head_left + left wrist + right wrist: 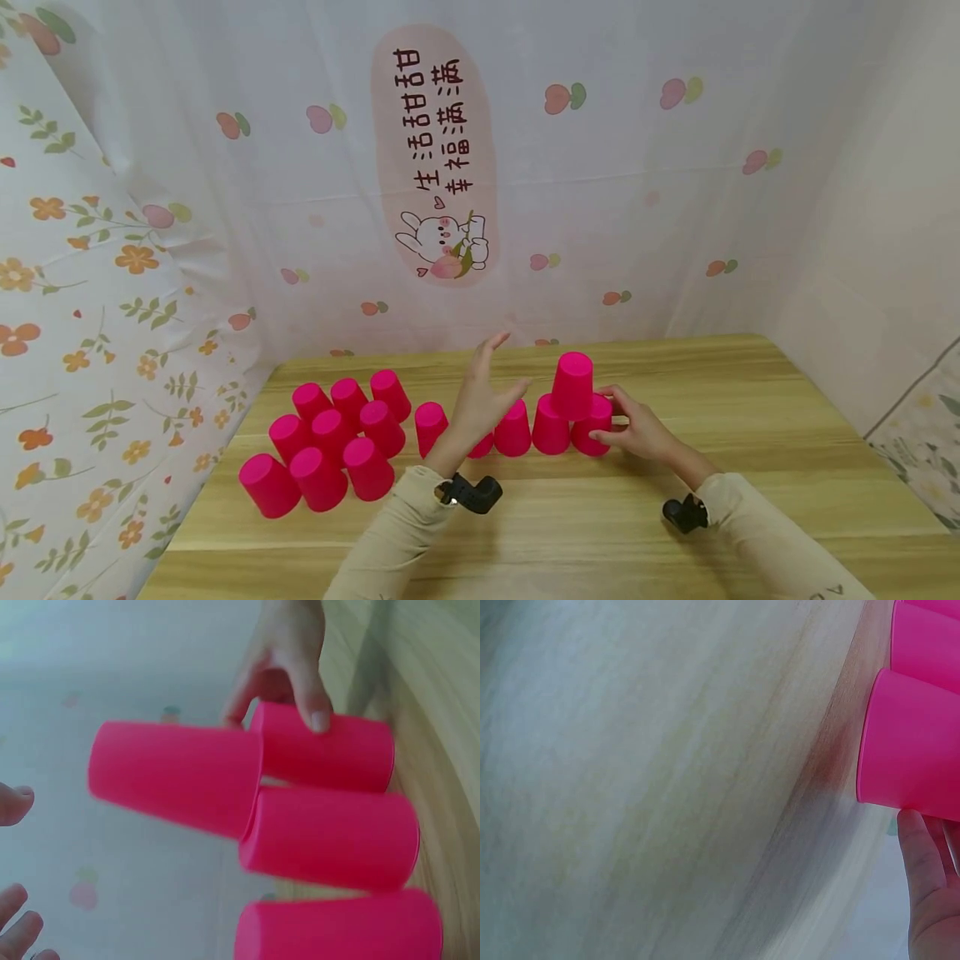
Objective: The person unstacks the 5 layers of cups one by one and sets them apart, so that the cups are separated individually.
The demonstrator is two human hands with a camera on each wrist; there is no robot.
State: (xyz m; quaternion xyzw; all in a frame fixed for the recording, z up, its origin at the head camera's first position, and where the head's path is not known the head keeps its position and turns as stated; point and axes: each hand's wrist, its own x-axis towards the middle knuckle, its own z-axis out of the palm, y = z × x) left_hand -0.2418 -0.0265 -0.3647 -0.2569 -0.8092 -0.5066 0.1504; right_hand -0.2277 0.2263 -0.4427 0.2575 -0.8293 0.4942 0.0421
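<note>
A row of upside-down pink cups stands across the middle of the table, partly hidden behind my left forearm. My right hand [637, 427] holds the rightmost cup [590, 433] from its right side, thumb at the front and fingers behind. In the left wrist view that thumb lies along the held cup [337, 754]. One upper cup [573, 385], also upside down, sits over the bases of the held cup and its neighbour [551, 429]. Left of this upper cup my left hand [480, 400] hangs in the air above the row, thumb and fingers spread, with nothing in it.
Several more upside-down pink cups [330, 433] stand in close rows on the left of the wooden table [570, 533]. A printed cloth [630, 192] hangs behind the table's far edge, and a flowered cloth [97, 333] hangs along the left.
</note>
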